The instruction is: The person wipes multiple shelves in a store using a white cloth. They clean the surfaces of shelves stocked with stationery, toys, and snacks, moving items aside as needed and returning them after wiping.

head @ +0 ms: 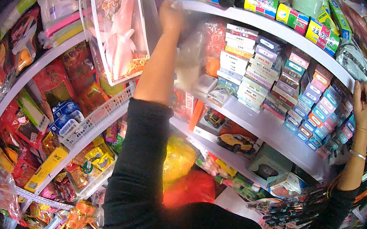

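My left hand [172,16] is raised at the upper middle, its fingers curled at the end of the upper white shelf edge [258,19]. Something pale and blurred shows at its fingertips; whether it is gripped cannot be made out. Blurred, see-through plastic [190,57] hangs just right of that forearm. At the far right, my right hand [364,101] has bent fingers against the same shelf edge, below a silvery plastic package [354,59]. Between the hands, stacks of small boxes [260,65] stand on the shelf below. Rolls of garbage bags [260,4] lie along the upper shelf.
A clear gift bag with pink wrapping [121,36] hangs left of my left forearm. Packaged snacks and a white plastic basket [98,115] fill the left shelves. Toy car boxes [238,141] sit lower. Yellow [178,158] and red bags [192,190] are near my body.
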Tool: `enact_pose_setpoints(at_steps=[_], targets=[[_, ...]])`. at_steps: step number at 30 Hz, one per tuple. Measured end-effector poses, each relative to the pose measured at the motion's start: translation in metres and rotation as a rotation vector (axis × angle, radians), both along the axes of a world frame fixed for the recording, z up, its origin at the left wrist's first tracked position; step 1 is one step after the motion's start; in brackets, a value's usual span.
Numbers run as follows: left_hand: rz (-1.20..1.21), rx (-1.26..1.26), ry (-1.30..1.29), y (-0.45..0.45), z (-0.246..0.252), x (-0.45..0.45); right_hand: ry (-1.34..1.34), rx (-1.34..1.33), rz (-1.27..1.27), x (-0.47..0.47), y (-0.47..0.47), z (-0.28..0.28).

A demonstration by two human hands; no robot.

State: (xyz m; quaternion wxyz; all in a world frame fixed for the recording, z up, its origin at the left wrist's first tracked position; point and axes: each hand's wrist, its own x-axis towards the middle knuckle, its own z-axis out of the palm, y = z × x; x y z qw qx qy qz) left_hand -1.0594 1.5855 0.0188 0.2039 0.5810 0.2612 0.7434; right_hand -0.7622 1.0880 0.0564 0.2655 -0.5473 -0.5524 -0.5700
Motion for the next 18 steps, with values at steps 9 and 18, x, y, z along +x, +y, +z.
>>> enact_pose_setpoints(at_steps=[9, 18], targets=[[-0.009, -0.046, -0.009, 0.021, 0.001, 0.012, 0.099, -0.001, -0.006, 0.004, -0.002, 0.000], [0.063, -0.071, -0.064, 0.014, 0.006, 0.014, 0.195, 0.037, 0.107, 0.005, 0.001, -0.002]])
